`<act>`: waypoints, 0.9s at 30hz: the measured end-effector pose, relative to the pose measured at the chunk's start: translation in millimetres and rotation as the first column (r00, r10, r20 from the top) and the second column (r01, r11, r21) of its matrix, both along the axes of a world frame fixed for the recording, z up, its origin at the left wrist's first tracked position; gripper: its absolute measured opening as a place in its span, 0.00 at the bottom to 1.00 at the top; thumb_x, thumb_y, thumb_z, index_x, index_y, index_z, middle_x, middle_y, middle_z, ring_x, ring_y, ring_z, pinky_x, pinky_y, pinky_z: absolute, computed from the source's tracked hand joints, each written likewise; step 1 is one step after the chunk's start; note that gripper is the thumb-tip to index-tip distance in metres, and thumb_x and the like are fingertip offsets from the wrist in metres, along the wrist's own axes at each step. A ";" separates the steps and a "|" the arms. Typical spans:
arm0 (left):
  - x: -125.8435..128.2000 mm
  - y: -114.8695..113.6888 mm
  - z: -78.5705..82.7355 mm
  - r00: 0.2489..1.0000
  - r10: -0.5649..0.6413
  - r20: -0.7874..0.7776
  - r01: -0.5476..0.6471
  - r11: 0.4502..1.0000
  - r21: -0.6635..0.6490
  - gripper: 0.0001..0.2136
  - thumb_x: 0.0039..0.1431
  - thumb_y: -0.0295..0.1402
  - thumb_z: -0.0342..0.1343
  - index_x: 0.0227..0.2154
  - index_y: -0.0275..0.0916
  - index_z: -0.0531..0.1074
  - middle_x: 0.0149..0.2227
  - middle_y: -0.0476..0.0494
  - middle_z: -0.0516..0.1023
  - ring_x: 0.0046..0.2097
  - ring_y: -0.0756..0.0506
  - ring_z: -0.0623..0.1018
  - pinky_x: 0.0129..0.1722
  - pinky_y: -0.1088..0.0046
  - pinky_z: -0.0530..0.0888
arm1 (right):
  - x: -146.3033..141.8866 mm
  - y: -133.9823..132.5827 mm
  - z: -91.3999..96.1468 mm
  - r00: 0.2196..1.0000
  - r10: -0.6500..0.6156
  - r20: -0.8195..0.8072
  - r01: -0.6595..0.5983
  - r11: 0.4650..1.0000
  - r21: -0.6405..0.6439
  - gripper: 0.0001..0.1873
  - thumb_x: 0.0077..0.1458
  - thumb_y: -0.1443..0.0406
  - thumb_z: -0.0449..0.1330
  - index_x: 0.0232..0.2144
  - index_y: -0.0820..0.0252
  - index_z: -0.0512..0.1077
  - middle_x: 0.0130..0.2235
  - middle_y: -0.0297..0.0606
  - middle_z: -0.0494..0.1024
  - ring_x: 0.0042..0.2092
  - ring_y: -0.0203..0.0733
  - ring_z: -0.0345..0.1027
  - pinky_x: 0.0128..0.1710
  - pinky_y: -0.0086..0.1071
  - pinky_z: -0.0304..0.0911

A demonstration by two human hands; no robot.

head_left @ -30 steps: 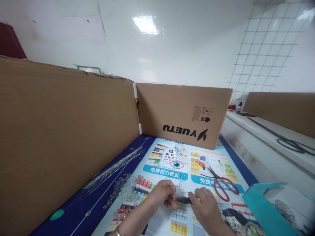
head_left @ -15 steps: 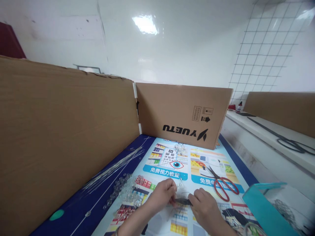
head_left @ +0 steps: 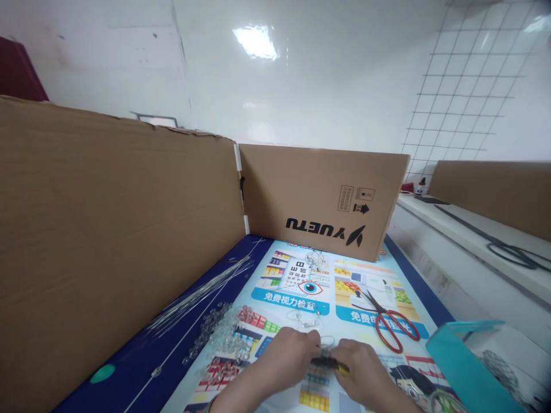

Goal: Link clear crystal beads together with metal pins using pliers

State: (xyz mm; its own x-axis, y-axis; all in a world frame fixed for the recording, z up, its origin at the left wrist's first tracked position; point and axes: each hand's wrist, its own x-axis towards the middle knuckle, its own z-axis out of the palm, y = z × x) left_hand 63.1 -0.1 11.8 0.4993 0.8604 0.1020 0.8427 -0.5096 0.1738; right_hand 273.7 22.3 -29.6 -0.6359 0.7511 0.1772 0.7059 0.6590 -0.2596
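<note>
My right hand is wrapped round a small pair of pliers with dark jaws and a bit of yellow handle showing. The jaws point left, toward my left hand, whose closed fingers almost meet them. A thin wire curves up between the two hands, and my left fingers pinch it; its ends are hidden. Just beyond the hands, a string of clear beads lies on the printed sheet.
Loose clear beads are heaped left of my hands, with straight wires behind them. Red-handled scissors lie open at right, near a turquoise box. Cardboard panels stand at the back and left. A beaded coil lies near the back panel.
My left hand has shifted right, closer to the pliers, and its fingers have turned over. The pliers now show yellow on the handle. The bead string beyond the hands is more visible.
</note>
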 end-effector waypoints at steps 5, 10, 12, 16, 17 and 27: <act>-0.6 3.3 -4.6 0.989 0.093 0.114 -0.087 0.995 -0.055 0.10 0.60 0.33 0.40 0.33 0.42 0.66 0.27 0.44 0.77 0.29 0.41 0.76 0.25 0.73 0.62 | 0.0 2.3 -3.4 0.999 -0.014 -0.043 0.014 1.000 0.019 0.09 0.44 0.71 0.53 0.29 0.54 0.68 0.31 0.32 0.70 0.34 0.38 0.64 0.33 0.28 0.56; -5.5 14.1 -18.2 0.846 0.247 0.472 -0.118 0.951 -0.286 0.09 0.59 0.33 0.41 0.29 0.42 0.65 0.26 0.49 0.76 0.29 0.47 0.76 0.26 0.77 0.64 | 0.5 4.7 -11.7 0.992 -0.045 -0.115 0.058 0.992 0.108 0.11 0.47 0.69 0.54 0.35 0.53 0.68 0.34 0.36 0.68 0.38 0.42 0.62 0.37 0.33 0.58; -7.5 17.1 -23.9 0.770 0.295 0.566 -0.082 0.925 -0.371 0.09 0.59 0.34 0.40 0.28 0.41 0.64 0.26 0.51 0.75 0.27 0.49 0.76 0.26 0.78 0.65 | 0.5 6.5 -16.1 0.987 -0.055 -0.150 0.075 0.989 0.131 0.10 0.49 0.69 0.54 0.36 0.54 0.68 0.34 0.37 0.68 0.38 0.43 0.62 0.37 0.34 0.58; -8.6 19.6 -29.6 0.685 0.308 0.660 -0.002 0.907 -0.422 0.09 0.58 0.36 0.42 0.27 0.41 0.63 0.25 0.52 0.75 0.26 0.49 0.75 0.27 0.77 0.66 | 1.1 11.0 -22.5 0.974 -0.066 -0.215 0.095 0.988 0.125 0.09 0.51 0.67 0.54 0.36 0.55 0.67 0.33 0.37 0.68 0.36 0.42 0.62 0.35 0.34 0.59; -8.1 19.9 -29.7 0.660 0.319 0.680 0.018 0.898 -0.439 0.09 0.57 0.37 0.43 0.26 0.41 0.63 0.25 0.51 0.75 0.26 0.49 0.76 0.27 0.77 0.66 | 1.5 11.7 -22.9 0.971 -0.059 -0.231 0.094 0.986 0.140 0.08 0.51 0.67 0.54 0.36 0.55 0.67 0.33 0.38 0.68 0.36 0.42 0.62 0.35 0.34 0.59; 0.0 22.5 -27.9 0.309 0.625 0.717 0.208 0.691 -0.692 0.12 0.53 0.44 0.46 0.30 0.39 0.60 0.23 0.49 0.73 0.22 0.46 0.77 0.16 0.81 0.62 | -1.0 3.4 -9.7 0.993 0.066 -0.102 -0.006 0.866 0.500 0.12 0.52 0.70 0.52 0.40 0.59 0.69 0.31 0.39 0.66 0.35 0.42 0.59 0.36 0.37 0.56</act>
State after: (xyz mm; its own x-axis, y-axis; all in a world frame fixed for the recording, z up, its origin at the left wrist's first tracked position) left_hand 63.1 22.5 -16.1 0.2391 0.9435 -0.2295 -0.0069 0.2380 0.9712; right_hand 272.7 25.8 -39.3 -0.6143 0.5206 0.5930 0.6654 0.7457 0.0347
